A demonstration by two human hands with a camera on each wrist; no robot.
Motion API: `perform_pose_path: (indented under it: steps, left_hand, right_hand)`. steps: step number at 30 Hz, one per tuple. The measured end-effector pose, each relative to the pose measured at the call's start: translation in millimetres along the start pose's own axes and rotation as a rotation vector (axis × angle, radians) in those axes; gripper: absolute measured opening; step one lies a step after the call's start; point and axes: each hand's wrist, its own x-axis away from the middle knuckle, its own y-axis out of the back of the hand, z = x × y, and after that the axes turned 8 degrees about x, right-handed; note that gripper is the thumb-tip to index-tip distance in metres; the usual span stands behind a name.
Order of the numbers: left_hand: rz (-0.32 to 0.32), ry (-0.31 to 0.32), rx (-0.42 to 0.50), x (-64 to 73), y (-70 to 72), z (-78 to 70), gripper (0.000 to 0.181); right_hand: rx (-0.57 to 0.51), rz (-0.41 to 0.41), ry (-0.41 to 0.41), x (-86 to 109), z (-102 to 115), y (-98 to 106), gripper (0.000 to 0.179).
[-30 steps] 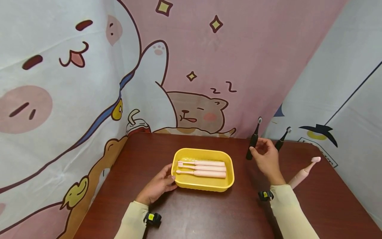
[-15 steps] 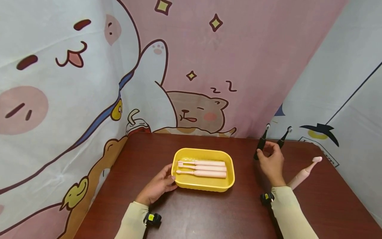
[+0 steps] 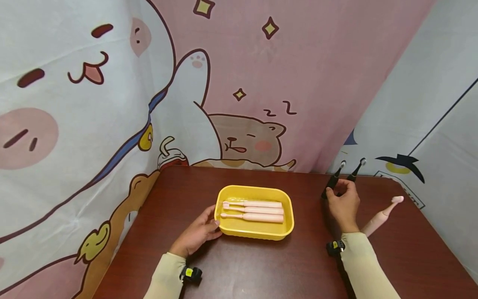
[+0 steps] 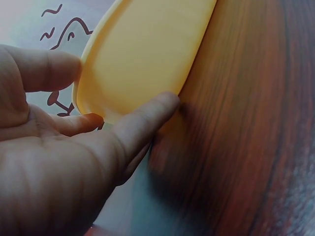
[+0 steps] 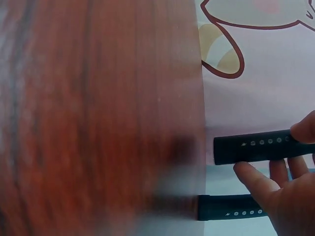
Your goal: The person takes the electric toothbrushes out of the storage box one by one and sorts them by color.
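Note:
My right hand (image 3: 344, 205) pinches a black electric toothbrush (image 3: 330, 184) by its handle, head up and leaning slightly right. In the right wrist view, thumb and fingers are on either side of its handle (image 5: 256, 146), which bears a row of small icons. A second black electric toothbrush (image 3: 352, 177) stands just to the right, partly behind the hand. With thumb at the rim and fingers against the outer wall, my left hand (image 3: 198, 232) holds the left end of a yellow plastic basket (image 3: 254, 235). Inside lie three pink electric toothbrushes (image 3: 263, 210), side by side.
A pink electric toothbrush (image 3: 377, 220) stands right of my right forearm, its lower end hidden by the sleeve. The brown wooden table (image 3: 239, 270) meets a cartoon-printed cloth (image 3: 321, 83) at the back. Each wrist wears a small black camera (image 3: 191, 273).
My right hand has moved right and slightly lower with the black toothbrush, bringing it closer to the other black one. The left hand and basket have stayed in place.

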Motion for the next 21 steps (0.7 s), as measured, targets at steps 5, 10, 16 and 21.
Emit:
perform_pose_path:
  steps: [5,10,16,21]
  left_hand:
    - [0.010,-0.008,-0.003,0.1,0.3,-0.3,0.060]
    - [0.013,-0.010,0.002,0.7,0.0,-0.8,0.060]
    - [0.021,-0.009,0.003,-0.3,0.7,-0.7,0.060]
    - [0.018,-0.005,0.005,-1.0,0.9,-0.5,0.060]
  right_hand:
    - [0.047,0.038,-0.030,-0.6,0.6,2.4,0.041]
    - [0.064,0.068,-0.045,-0.8,-1.2,4.0,0.044]
    - [0.069,0.070,-0.062,-1.4,-2.1,4.6,0.044]
    - [0.071,0.061,-0.070,-1.9,-3.9,3.7,0.044]
